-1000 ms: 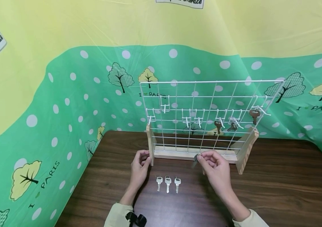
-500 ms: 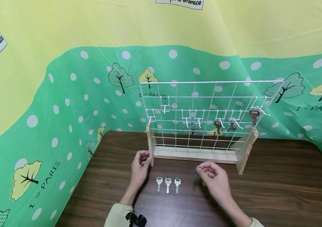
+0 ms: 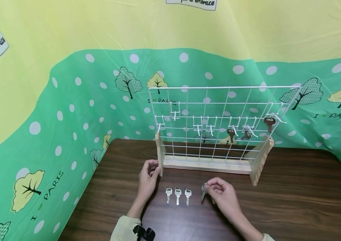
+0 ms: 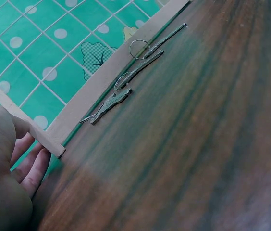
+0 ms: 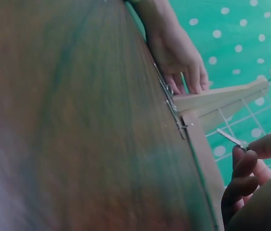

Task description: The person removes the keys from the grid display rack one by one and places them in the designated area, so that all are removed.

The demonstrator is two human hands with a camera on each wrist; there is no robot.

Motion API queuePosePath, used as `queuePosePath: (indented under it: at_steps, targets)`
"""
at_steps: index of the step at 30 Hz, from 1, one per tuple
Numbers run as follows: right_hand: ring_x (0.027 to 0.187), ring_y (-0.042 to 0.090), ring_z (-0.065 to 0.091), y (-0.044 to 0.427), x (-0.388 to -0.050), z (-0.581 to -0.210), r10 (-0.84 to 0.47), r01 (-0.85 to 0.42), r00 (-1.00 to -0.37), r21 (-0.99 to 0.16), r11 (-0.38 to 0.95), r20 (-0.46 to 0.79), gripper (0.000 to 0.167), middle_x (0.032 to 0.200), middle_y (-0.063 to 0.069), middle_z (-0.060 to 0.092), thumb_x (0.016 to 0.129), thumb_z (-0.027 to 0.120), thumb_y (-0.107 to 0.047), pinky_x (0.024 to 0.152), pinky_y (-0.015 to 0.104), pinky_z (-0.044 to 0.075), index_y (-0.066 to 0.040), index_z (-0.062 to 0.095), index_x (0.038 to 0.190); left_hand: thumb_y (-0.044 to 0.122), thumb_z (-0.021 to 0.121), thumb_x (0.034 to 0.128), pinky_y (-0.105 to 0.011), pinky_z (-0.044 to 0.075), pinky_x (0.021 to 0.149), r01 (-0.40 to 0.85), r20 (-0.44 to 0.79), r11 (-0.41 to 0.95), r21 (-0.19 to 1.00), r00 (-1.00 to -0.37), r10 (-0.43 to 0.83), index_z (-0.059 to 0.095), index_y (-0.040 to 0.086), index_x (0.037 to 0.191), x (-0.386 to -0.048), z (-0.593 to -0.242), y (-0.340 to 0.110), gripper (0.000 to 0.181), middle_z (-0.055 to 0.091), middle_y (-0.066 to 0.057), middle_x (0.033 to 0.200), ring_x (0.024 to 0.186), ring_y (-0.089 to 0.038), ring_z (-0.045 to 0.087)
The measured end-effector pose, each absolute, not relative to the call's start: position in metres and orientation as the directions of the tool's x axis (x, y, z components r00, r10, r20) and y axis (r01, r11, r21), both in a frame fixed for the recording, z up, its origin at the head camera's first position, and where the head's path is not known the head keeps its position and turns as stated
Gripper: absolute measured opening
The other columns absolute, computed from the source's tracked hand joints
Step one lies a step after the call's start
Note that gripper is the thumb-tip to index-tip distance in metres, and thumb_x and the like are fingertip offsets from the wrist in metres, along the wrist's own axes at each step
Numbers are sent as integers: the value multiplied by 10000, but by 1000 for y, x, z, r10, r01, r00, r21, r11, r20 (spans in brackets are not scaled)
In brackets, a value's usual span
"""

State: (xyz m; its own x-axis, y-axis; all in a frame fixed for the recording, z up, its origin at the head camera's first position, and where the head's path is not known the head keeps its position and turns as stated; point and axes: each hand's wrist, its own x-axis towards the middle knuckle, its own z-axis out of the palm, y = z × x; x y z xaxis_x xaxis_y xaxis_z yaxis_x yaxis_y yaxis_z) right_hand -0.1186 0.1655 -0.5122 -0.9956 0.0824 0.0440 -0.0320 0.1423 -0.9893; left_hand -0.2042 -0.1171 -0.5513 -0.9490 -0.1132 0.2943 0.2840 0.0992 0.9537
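Before the rack (image 3: 206, 165) lie 3 keys (image 3: 178, 191); there too the right hand (image 3: 223, 196) pinches 1 held key (image 3: 203, 194), fingertips together; left hand (image 3: 147, 179) grips the rack's left upright (image 3: 159, 155)

In my head view the fingers of the right hand (image 3: 225, 198) cover part of the held key (image 3: 203, 194), and its teeth are too small for me to read. The bottom edge crops the right sleeve (image 3: 267, 237), the top edge the printed sign (image 3: 192, 4). My left wrist view cuts off the left hand (image 4: 3, 163); my right wrist view blurs the nearer counter (image 5: 73, 125).
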Motion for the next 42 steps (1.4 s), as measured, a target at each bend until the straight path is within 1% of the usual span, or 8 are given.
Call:
queuePosePath:
  at_steps: [6, 11, 15, 22, 29, 33, 39, 42]
  targets:
    - [492, 75, 479, 164, -119, -521, 40, 27, -999, -984, 174, -20, 76, 780, 69, 718, 953, 786, 52, 462, 201, 400, -10, 742, 962, -70, 703, 1037, -205, 574, 921, 281, 291, 96, 955, -949, -118, 656, -62, 1223, -204, -551, -116, 192, 739, -225, 1238, 1149, -203, 705]
    - [493, 95, 515, 164, -121, -525, 16, 26, -1000, -974, 226, -23, 77, 785, 56, 729, 933, 785, 59, 464, 216, 435, 11, 742, 974, -69, 689, 1046, -211, 578, 917, 310, 321, 103, 945, -940, -116, 652, -71, 1227, -204, -553, -116, 185, 737, -239, 1238, 1144, -191, 711]
    - [505, 94, 561, 164, -125, -527, 13, -10, -1000, -954, 300, 14, 79, 766, 29, 731, 931, 799, 48, 483, 217, 477, -18, 761, 952, -67, 694, 1044, -212, 576, 927, 300, 310, 95, 949, -944, -116, 652, -65, 1227, -205, -553, -117, 188, 734, -228, 1247, 1159, -197, 709]
    - [582, 34, 514, 164, -128, -531, -7, -95, -995, -886, 453, 103, 115, 745, -77, 669, 902, 842, 2, 548, 196, 402, -105, 799, 895, -74, 702, 1035, -214, 578, 930, 294, 304, 96, 951, -945, -119, 651, -74, 1227, -204, -551, -117, 199, 733, -237, 1252, 1171, -244, 713]
    - [591, -6, 476, 161, -127, -534, -15, -213, -969, -808, 549, 245, 218, 722, -137, 613, 861, 876, 27, 544, 207, 410, -171, 787, 844, -58, 706, 1041, -212, 572, 938, 269, 279, 90, 959, -953, -118, 659, -55, 1235, -204, -551, -117, 200, 739, -213, 1260, 1181, -232, 704]
    - [611, -29, 470, 159, -127, -536, -34, -267, -951, -759, 594, 308, 297, 729, -169, 583, 844, 891, 30, 552, 208, 421, -235, 761, 810, -49, 701, 1044, -212, 578, 924, 312, 321, 96, 945, -941, -110, 658, -51, 1231, -204, -553, -118, 191, 737, -217, 1252, 1164, -207, 711]
    - [616, -31, 464, 158, -129, -535, -46, -260, -952, -727, 635, 301, 314, 725, -174, 569, 834, 909, 20, 564, 210, 419, -250, 753, 799, 17, 718, 1052, -195, 580, 886, 413, 424, 115, 903, -900, -102, 664, -19, 1208, -207, -562, -120, 170, 747, -176, 1201, 1119, -88, 705]
    - [610, -27, 462, 157, -131, -534, -41, -241, -958, -719, 652, 284, 302, 726, -166, 574, 835, 911, 11, 568, 212, 417, -245, 754, 801, 13, 719, 1050, -187, 573, 896, 385, 395, 106, 917, -912, -106, 665, -19, 1212, -207, -560, -119, 174, 746, -171, 1212, 1126, -84, 698]
